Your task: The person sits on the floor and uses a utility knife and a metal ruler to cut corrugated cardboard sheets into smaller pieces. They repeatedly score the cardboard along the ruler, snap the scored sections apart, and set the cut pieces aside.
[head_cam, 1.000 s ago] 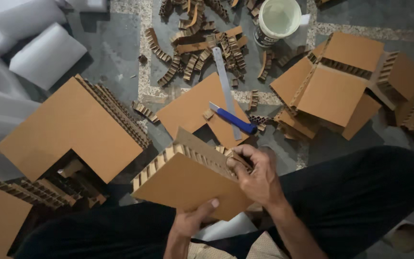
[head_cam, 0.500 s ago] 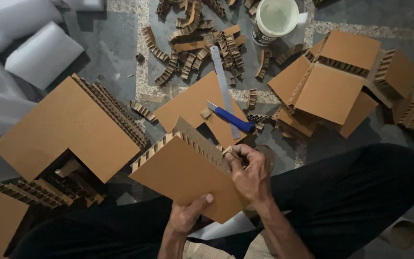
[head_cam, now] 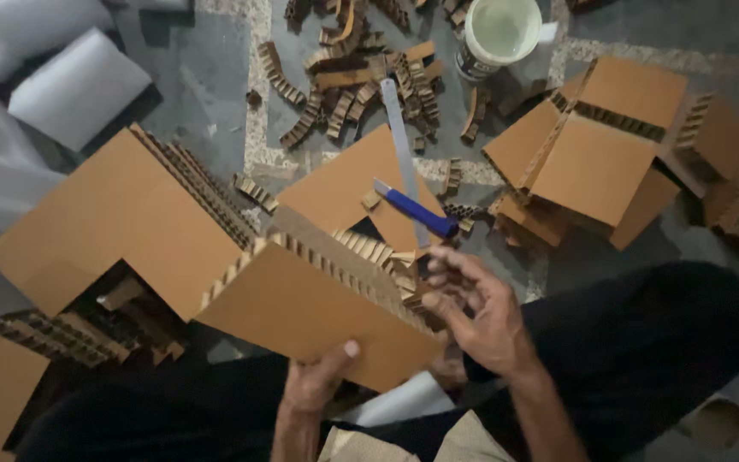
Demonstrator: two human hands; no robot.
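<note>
— Any containers down there?

— One: a white bucket [head_cam: 506, 32] at the top edge of the floor, its rim cut off by the frame. Inside it looks pale and flat; whether that is liquid or a bare bottom is hard to tell.

— And the hands?

— The left hand [head_cam: 316, 383] is clamped on the near edge of a brown honeycomb cardboard panel [head_cam: 314, 312], thumb on top, holding it tilted above the lap. The right hand [head_cam: 481, 312] sits at the panel's right corner, fingers curled and pinched at the honeycomb edge; what exactly they grip is hidden behind the fingers.

— Anything else hard to make out?

— A pale object under the panel, between the legs, is mostly covered.

— What lies around?

— A blue-handled utility knife [head_cam: 416, 210] lies just beyond the right hand on a flat cardboard piece [head_cam: 344, 192], with a metal ruler [head_cam: 404, 145] touching it. Beyond them is a heap of honeycomb offcuts [head_cam: 361, 81]. A large notched cardboard sheet [head_cam: 117, 222] lies left, stacked cardboard pieces [head_cam: 600, 158] right, and white foam sheets [head_cam: 79, 85] at upper left.
</note>
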